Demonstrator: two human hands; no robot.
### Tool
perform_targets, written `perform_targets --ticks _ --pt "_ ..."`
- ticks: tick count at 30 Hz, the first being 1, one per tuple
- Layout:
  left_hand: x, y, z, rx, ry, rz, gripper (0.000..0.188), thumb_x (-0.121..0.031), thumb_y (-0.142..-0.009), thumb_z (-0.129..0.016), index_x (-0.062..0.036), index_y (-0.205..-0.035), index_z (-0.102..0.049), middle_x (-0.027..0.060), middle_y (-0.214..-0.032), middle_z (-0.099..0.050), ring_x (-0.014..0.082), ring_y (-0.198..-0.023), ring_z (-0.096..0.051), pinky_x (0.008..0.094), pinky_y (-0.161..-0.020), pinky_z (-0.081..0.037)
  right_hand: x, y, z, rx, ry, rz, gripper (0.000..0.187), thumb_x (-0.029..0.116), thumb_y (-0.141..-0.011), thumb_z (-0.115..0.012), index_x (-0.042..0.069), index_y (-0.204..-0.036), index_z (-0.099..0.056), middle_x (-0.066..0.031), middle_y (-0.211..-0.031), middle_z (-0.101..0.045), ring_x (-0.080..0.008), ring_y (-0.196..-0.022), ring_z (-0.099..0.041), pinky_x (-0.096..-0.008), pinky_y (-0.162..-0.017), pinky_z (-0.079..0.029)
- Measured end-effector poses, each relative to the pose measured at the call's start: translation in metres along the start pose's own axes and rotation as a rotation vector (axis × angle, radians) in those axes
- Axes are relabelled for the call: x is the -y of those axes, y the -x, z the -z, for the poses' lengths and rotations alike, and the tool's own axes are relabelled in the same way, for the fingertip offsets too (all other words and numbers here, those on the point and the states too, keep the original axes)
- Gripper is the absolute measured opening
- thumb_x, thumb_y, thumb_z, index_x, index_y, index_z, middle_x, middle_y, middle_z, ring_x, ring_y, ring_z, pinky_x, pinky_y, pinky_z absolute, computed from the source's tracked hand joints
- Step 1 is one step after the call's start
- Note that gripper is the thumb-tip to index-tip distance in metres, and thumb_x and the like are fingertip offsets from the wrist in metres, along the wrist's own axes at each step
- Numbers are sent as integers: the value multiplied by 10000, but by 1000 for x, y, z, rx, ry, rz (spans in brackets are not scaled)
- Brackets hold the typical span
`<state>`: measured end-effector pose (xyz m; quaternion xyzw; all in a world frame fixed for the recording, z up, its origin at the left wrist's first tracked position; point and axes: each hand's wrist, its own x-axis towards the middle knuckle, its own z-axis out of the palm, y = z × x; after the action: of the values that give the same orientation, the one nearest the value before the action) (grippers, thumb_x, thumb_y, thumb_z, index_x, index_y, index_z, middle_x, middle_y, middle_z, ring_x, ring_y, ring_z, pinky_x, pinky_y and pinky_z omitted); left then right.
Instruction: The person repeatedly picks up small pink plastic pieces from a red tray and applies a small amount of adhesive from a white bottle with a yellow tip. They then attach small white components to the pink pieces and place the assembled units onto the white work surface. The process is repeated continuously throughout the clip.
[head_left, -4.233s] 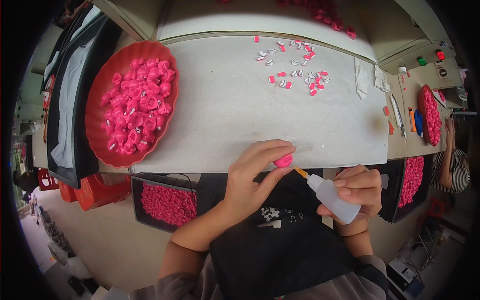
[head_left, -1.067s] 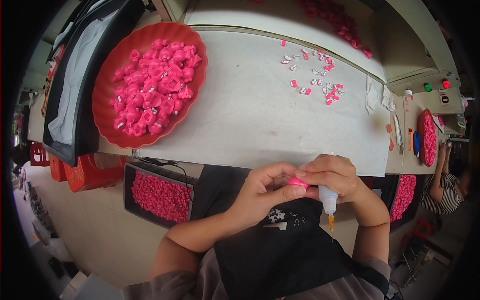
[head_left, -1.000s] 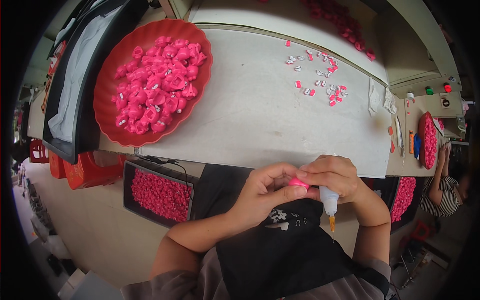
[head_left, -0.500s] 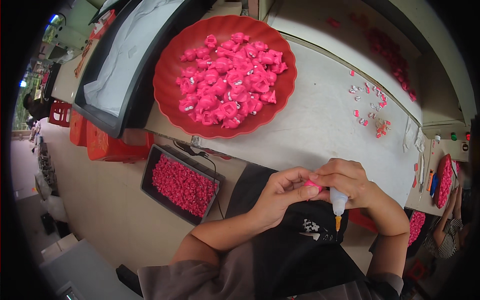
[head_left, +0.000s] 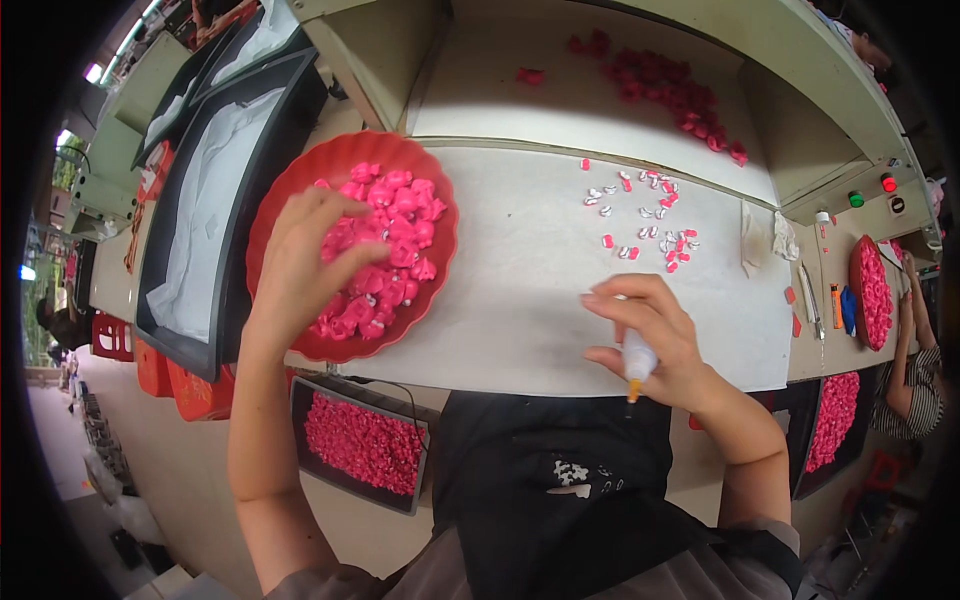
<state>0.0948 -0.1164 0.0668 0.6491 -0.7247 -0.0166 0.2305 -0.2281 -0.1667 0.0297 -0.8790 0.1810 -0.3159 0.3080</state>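
My left hand (head_left: 312, 245) hangs over a red scalloped bowl (head_left: 445, 250), thumb and fingers spread apart with nothing visible between them. The bowl holds a heap of pink molded plastic pieces (head_left: 400, 225), some with small white spots. Above the near edge of the white work surface (head_left: 520, 290), my right hand (head_left: 655, 325) grips a squeeze bottle (head_left: 638, 358) with a yellow needle tip pointing down. Its thumb and index finger are spread apart, while the bottle sits in the palm. Beyond it lie small pink and silvery-white parts (head_left: 648, 215), scattered loosely.
More pink pieces (head_left: 665, 85) lie on a shelf at the back. Left of the bowl stands a black tray (head_left: 220, 340) lined with white sheet. A grey bin (head_left: 410, 490) of small pink pieces sits below the table. At right are tweezers (head_left: 810, 300) and a co-worker's arm (head_left: 905, 380).
My hands have parted. The left has moved out to the bowl and let go of the pink piece. My right hand keeps the bottle, farther forward. The view has shifted too.
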Motion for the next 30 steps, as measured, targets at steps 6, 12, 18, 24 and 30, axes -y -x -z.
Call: perform_targets --ticks 6,12,18,24,30 --pt "-25 -180 -95 151 -120 -15 333 -213 -811 -569 -100 -1123 -540 122 -1021 -583 307 -938 -544 368 -788 -435 -20 61 25 -264 -146 -185 470 -69 -662 -582 25 -1095 -425 -178 -1055 -424 -174 -714 -465 -305 -710 -411" --pt "-19 -223 -147 204 -83 61 294 -198 -859 -520 -93 -1129 -563 79 -951 -617 209 -810 -572 304 -740 -445 -16 98 42 -309 -209 -374 392 -81 -685 -537 9 -1041 -400 -178 -1059 -396 -191 -904 -499 -323 -777 -447" --pt "-123 -70 -94 435 1396 360 369 -159 -856 -547 18 -1178 -505 62 -1060 -568 90 -823 -518 228 -766 -407 6 97 36 -673 -541 -395 267 -11 -709 -633 -2 -921 -473 -119 -989 -452 -168 -788 -534 -264 -654 -513" --pt "-171 38 -103 361 1417 349 319 1 -803 -581 33 -1116 -527 104 -1039 -582 151 -903 -566 271 -820 -448 19 91 26 -803 -539 -68 352 131 -668 -758 60 -884 -489 -88 -887 -483 -131 -656 -505 -239 -560 -464" --pt "-187 58 -116 246 1414 284 295 15 -801 -581 28 -1092 -532 105 -1080 -565 162 -1001 -534 283 -874 -429 40 99 26 -557 -140 36 449 226 -595 -822 85 -861 -489 -49 -827 -482 -106 -598 -473 -203 -505 -431"
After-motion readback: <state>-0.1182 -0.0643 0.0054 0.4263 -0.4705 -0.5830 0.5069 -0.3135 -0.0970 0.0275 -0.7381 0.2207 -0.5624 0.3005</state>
